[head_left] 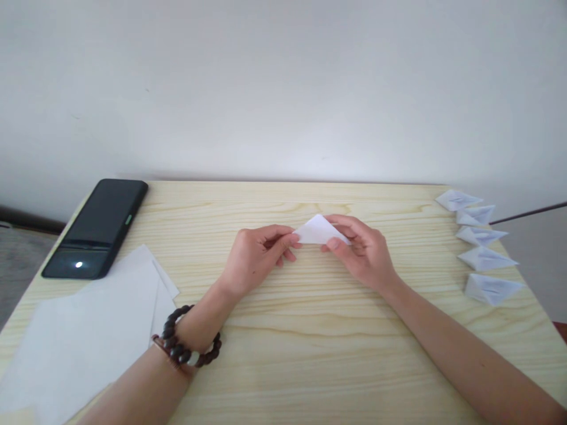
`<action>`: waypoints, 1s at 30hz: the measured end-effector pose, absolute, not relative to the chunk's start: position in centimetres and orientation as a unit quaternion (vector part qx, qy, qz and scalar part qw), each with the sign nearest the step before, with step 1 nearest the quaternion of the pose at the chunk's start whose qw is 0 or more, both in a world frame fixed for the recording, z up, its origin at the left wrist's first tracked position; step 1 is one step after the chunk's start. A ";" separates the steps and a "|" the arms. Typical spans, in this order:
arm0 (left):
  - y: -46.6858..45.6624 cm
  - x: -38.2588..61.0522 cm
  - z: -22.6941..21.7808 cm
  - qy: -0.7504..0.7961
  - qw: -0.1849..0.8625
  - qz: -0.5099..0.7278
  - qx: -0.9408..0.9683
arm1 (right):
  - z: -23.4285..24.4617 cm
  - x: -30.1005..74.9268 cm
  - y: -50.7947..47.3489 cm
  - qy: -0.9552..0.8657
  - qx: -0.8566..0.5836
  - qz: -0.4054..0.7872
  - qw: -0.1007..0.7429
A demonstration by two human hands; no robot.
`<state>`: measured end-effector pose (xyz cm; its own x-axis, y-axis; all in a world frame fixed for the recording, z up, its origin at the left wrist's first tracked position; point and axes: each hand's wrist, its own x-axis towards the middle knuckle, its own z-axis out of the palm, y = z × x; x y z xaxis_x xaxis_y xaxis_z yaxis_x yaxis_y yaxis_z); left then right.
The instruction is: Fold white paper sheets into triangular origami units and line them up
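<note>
A small white folded paper (318,230), triangular with its peak pointing away from me, is held just above the middle of the table. My left hand (261,254) pinches its left corner between thumb and fingers. On the other side, my right hand (361,251) grips the right corner, thumb on the near face and fingers behind. The fingers hide both lower corners of the paper. Dark beads circle my left wrist.
Several folded paper boats (481,236) stand in a column along the table's right edge. White paper sheets (88,336) lie overlapping at the left, partly under my left forearm. A black phone (97,227) rests behind them. The wall (283,88) borders the wooden table (310,354) at the back.
</note>
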<state>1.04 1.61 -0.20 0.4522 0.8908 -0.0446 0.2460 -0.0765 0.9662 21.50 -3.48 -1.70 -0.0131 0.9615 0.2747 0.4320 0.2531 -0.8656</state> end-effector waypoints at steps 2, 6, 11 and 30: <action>1.7 1.1 -0.2 0.437 0.531 0.319 0.651 | -1.9 21.8 -3.3 -0.593 -0.531 0.358 0.488; 1.9 1.1 -0.2 0.444 0.545 0.329 0.631 | -1.9 21.9 -2.9 -0.529 -0.511 0.437 0.517; 1.9 1.2 -0.1 0.446 0.557 0.336 0.614 | -1.3 21.6 -3.0 -0.566 -0.554 0.402 0.459; 2.2 0.3 0.7 0.392 0.579 0.190 0.689 | -1.6 22.0 -2.9 -0.557 -0.531 0.436 0.466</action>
<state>0.26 2.24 0.71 0.6201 0.7607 -0.1919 0.3201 -0.0219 0.9471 21.96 -2.95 -1.62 -0.0012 0.9984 0.0564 0.1866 0.0556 -0.9809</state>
